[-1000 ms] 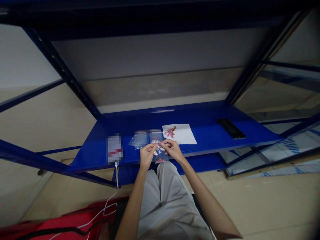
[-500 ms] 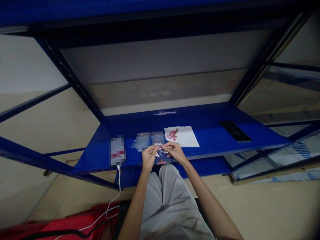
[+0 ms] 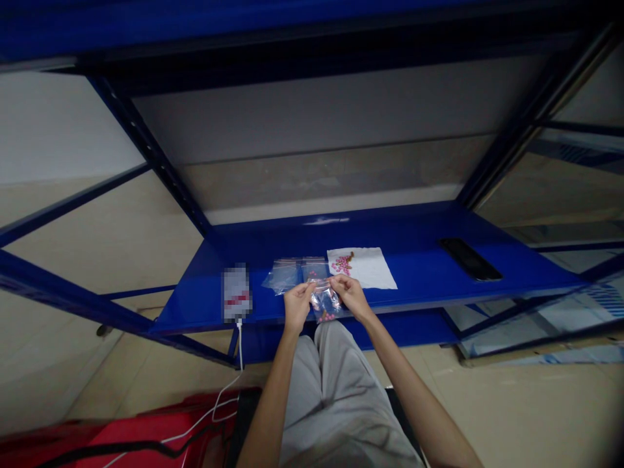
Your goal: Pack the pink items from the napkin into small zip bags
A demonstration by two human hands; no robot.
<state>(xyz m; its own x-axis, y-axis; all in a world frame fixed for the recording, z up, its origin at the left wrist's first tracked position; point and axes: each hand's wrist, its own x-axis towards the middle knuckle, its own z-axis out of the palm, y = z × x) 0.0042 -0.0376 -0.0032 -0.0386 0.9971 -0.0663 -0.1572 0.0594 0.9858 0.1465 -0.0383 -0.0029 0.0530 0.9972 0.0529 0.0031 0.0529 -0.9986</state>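
Observation:
My left hand (image 3: 297, 307) and my right hand (image 3: 351, 295) pinch the top edge of a small clear plastic bag (image 3: 325, 302) between them, above the front of a blue metal shelf (image 3: 419, 273). A few pink pieces sit at the bag's bottom. Behind it lie more clear bags (image 3: 287, 275) flat on the shelf. A white sheet (image 3: 365, 268) to the right carries a little pile of pink pieces (image 3: 343, 263).
A dark phone (image 3: 468, 259) lies at the shelf's right end. A blurred-out device (image 3: 236, 300) with a white cable (image 3: 229, 383) sits at the left. A red bag (image 3: 121, 442) lies on the floor. Blue frame posts and an upper shelf hem in the space.
The view has shifted right and slightly down. Both hands keep their pinch on the clear bag, which now hangs a little lower between them.

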